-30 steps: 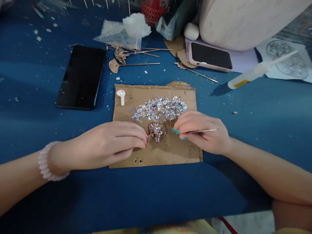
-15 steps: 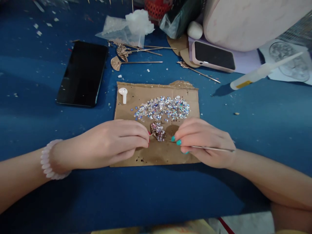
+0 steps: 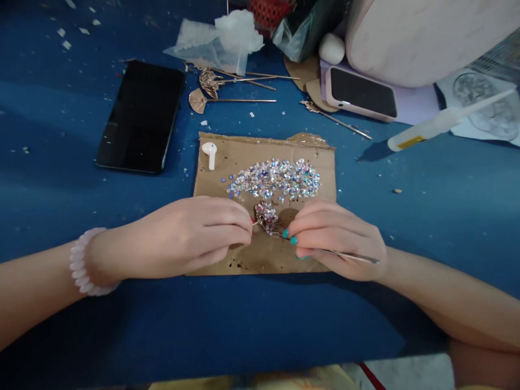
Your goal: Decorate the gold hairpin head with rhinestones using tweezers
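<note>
A brown cardboard sheet (image 3: 312, 157) lies on the blue table. A heap of small shiny rhinestones (image 3: 276, 179) sits on it. Just below the heap is a gold hairpin ornament (image 3: 266, 216) partly covered in stones. My left hand (image 3: 190, 235) is closed in a pinch at the ornament's left edge. My right hand (image 3: 337, 238) is closed around the thin metal hairpin stem (image 3: 353, 256), which runs out to the right past my knuckles. A pale bead bracelet (image 3: 81, 262) circles my left wrist.
A white earbud (image 3: 210, 154) lies on the cardboard's far left corner. A black phone (image 3: 142, 116) lies left; a pink-cased phone (image 3: 361, 93) and glue bottle (image 3: 439, 123) lie right. Several gold hairpins (image 3: 227, 92), crumpled plastic (image 3: 219, 40) and a large pale bag (image 3: 422, 38) sit behind.
My right hand has turned, so the metal stem now slopes down to the right instead of lying level. The left hand's pinch has stayed put.
</note>
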`<state>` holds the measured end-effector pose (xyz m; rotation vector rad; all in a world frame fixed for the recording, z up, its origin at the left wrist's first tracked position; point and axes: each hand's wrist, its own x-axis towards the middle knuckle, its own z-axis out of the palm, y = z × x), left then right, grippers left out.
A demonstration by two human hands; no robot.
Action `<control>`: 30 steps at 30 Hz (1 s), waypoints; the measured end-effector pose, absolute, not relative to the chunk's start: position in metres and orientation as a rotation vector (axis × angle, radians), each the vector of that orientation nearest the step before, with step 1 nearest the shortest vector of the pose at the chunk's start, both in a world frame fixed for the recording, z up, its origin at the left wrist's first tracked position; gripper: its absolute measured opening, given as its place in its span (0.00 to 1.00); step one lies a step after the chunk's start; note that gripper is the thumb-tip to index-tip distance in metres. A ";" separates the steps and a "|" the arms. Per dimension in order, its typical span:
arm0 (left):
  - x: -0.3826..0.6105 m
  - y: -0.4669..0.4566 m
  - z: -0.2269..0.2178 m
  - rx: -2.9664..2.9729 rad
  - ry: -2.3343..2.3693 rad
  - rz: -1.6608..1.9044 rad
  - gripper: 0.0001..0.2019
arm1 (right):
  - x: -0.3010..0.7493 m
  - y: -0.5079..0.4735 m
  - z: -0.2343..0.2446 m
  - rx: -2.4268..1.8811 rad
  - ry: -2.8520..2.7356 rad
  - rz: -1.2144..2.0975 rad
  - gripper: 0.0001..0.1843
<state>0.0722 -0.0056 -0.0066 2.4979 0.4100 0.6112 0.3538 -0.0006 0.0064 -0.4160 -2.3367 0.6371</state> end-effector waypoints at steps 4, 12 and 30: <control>0.073 -0.005 -0.007 2.495 0.407 0.610 0.10 | 0.353 -0.001 0.006 -0.426 -2.332 0.637 0.02; 0.073 -0.005 -0.007 2.490 0.411 0.603 0.10 | 0.353 0.001 0.007 -0.419 -2.353 0.605 0.01; 0.073 -0.005 -0.006 2.493 0.432 0.580 0.11 | 0.354 0.001 0.006 -0.385 -2.370 0.624 0.01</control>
